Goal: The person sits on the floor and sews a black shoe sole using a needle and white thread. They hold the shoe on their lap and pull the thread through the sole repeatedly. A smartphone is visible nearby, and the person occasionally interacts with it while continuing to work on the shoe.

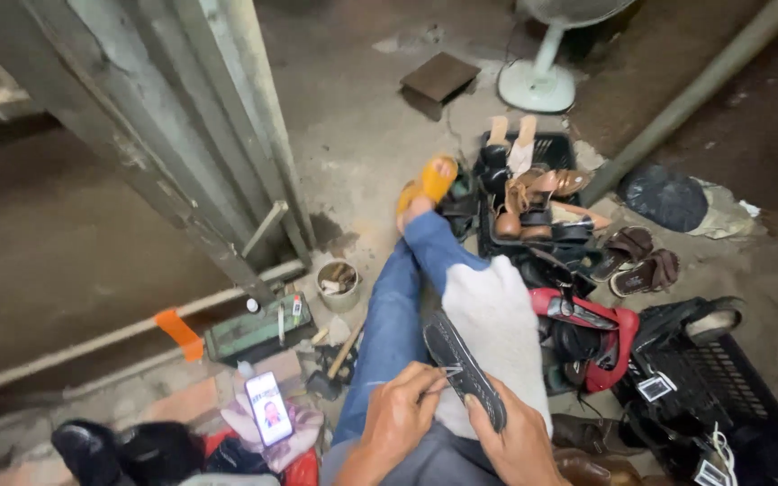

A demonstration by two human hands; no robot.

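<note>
From the head camera we see a black shoe sole (464,367) lying on a pale cloth (497,315) over our lap. Our left hand (398,423) closes its fingers on something thin at the sole's edge, too small to identify. Our right hand (517,445), partly cut off below, grips the sole's near end. Shoes fill a black crate (551,148) on the floor beyond.
</note>
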